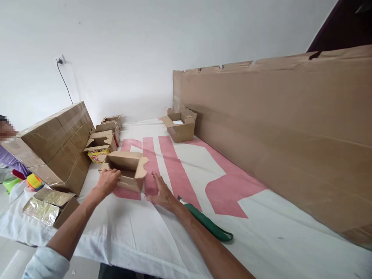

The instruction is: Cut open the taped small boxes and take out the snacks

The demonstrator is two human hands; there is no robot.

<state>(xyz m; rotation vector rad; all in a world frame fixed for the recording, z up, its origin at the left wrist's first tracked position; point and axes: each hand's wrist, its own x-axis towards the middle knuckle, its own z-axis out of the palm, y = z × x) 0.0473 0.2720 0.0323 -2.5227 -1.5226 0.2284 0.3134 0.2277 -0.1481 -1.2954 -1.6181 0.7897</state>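
Observation:
An open-topped brown cardboard box (131,180) stands on the cloth-covered table in front of me. My left hand (109,180) grips its near left edge, with the fingers bent over the wall. To the right of the box is my right hand (162,193), fingers spread and thumb apart, holding nothing. A small gap seems to lie between that hand and the box. Beside my right forearm lies a green-handled tool (207,223) with a pale tip and a wrist loop; the forearm hides part of it.
Several open boxes, one yellow-printed (99,155), line the left beside a large taped carton (62,143). A taped small box (49,207) and tape rolls (34,181) sit front left. Another open box (181,130) stands near a tall cardboard panel (276,128). A person (13,155) is far left.

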